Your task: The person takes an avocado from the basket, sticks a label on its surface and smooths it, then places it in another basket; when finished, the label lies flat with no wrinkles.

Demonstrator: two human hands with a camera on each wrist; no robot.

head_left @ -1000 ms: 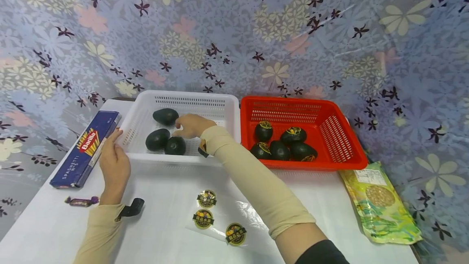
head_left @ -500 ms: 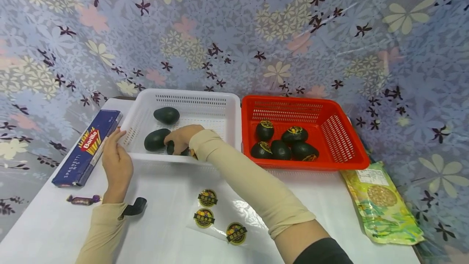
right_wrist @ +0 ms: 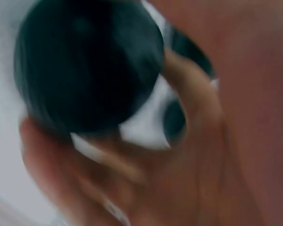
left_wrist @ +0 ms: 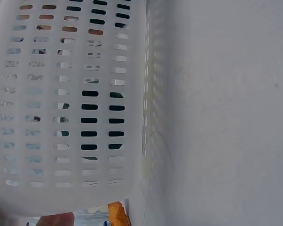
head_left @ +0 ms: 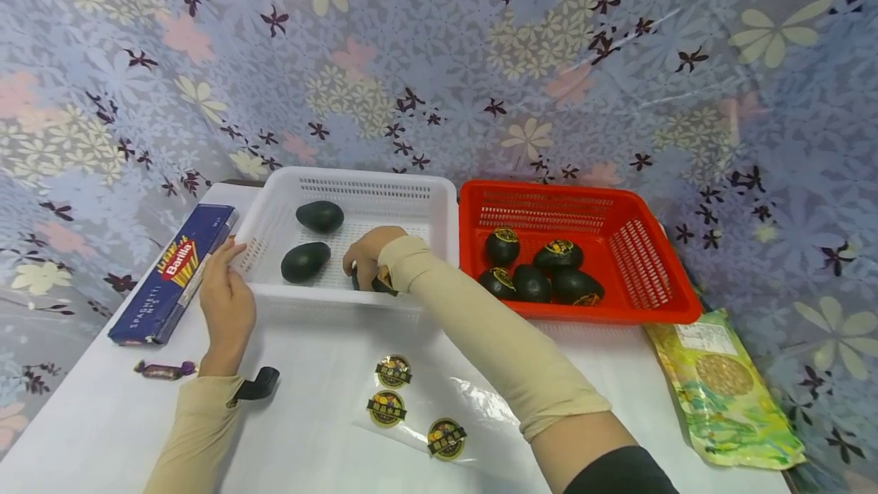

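- Right hand point(head_left: 366, 250) inside the white basket point(head_left: 439, 197), fingers point(right_wrist: 108, 162) curled round a dark avocado point(right_wrist: 87, 66); blurred in the wrist view, yet plainly gripped.
- A second earlier, reached toward the far avocado; half a second earlier, came down on the near one of three. Now only two avocados point(head_left: 306, 261) left loose on the basket floor, the third up in the grip and nearly hidden behind the knuckles from the head view.
- Judged from that: one fruit picked out and about to leave the white basket.
- Left hand point(head_left: 225, 297) unchanged, fingers fairly straight against the basket's near-left corner, steadying it, nothing held.
- Red basket point(head_left: 658, 273) touching the white one on the right, with five avocados bearing stickers.
- On the white surface point(head_left: 309, 441): a clear sheet with three round stickers point(head_left: 394, 371) near the person, a blue Barilla spaghetti box point(head_left: 174, 273) at left, a wrapped candy point(head_left: 165, 369) near it, a green-yellow packet point(head_left: 727, 387) at right.
- Behind, a floral cloth backdrop point(head_left: 480, 52).
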